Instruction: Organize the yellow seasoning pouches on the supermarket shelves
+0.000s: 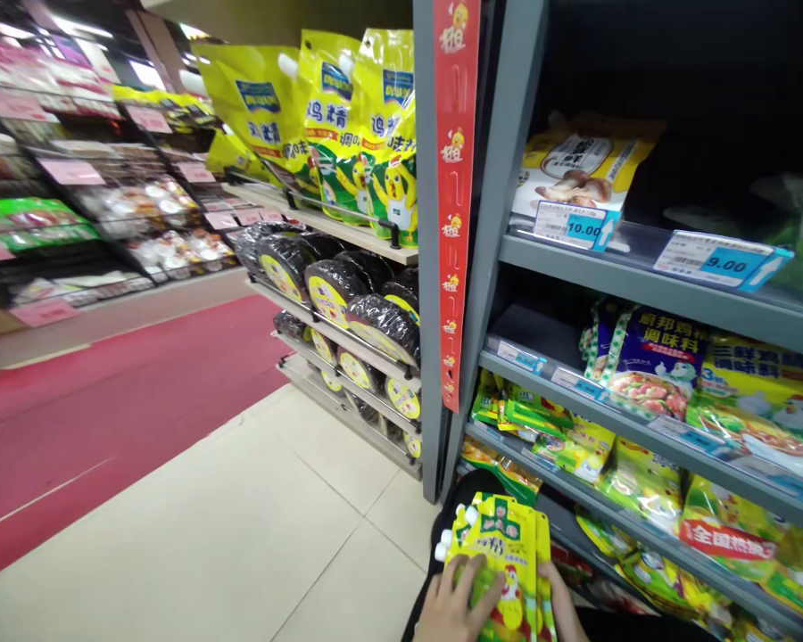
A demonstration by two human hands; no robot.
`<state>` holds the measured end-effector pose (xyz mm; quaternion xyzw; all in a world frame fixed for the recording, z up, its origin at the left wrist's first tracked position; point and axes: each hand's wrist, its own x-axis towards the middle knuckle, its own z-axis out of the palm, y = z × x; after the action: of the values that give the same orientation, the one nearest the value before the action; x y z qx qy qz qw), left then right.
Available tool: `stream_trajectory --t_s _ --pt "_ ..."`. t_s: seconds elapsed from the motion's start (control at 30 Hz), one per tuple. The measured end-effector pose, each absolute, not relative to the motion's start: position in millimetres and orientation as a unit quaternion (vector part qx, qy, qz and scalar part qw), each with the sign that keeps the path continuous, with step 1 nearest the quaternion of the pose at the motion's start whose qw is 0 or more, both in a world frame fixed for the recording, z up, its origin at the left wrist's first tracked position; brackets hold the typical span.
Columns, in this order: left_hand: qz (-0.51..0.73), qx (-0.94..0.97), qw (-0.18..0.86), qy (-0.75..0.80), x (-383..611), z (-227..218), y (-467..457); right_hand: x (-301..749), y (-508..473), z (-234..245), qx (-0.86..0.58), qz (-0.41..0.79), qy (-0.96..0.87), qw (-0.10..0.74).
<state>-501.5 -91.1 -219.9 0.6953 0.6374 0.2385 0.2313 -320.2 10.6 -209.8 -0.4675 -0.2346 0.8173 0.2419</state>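
Observation:
A stack of yellow spouted seasoning pouches (505, 553) sits low in front of me, at the bottom of the view. My left hand (456, 604) lies on the front of the top pouch with fingers curled over it. My right hand (563, 606) grips the right edge of the stack; only part of it shows. Behind the pouches is a dark lap or bag (459, 499). The pouches are just in front of the lowest shelves of a grey store rack (642, 437).
The grey rack at right holds yellow and green seasoning packets, with blue price tags (723, 260). A red strip (455, 205) hangs on the upright. Further left, an end shelf carries large yellow pouches (348, 125) and round black packs (348, 294). Beige tiles and red floor (107, 401) lie left.

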Motion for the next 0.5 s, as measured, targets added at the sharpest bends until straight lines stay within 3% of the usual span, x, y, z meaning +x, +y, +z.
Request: stream_trajectory --t_s 0.1,0.27,0.4,0.5 --pt "0.215 0.718 0.242 0.617 -500 -212 -82 -317 21 -224 -0.440 0.834 -0.224 0.246" --pt "0.379 0.585 0.365 0.617 -510 -183 -71 -314 31 -231 -0.400 0.859 -0.230 0.221" --pt "0.458 0.424 0.424 0.657 -514 -199 -67 -316 22 -219 -0.451 0.841 -0.205 0.218" --pt "0.443 0.309 0.416 0.732 -516 -223 -70 -315 18 -214 -0.465 0.832 -0.218 0.209"
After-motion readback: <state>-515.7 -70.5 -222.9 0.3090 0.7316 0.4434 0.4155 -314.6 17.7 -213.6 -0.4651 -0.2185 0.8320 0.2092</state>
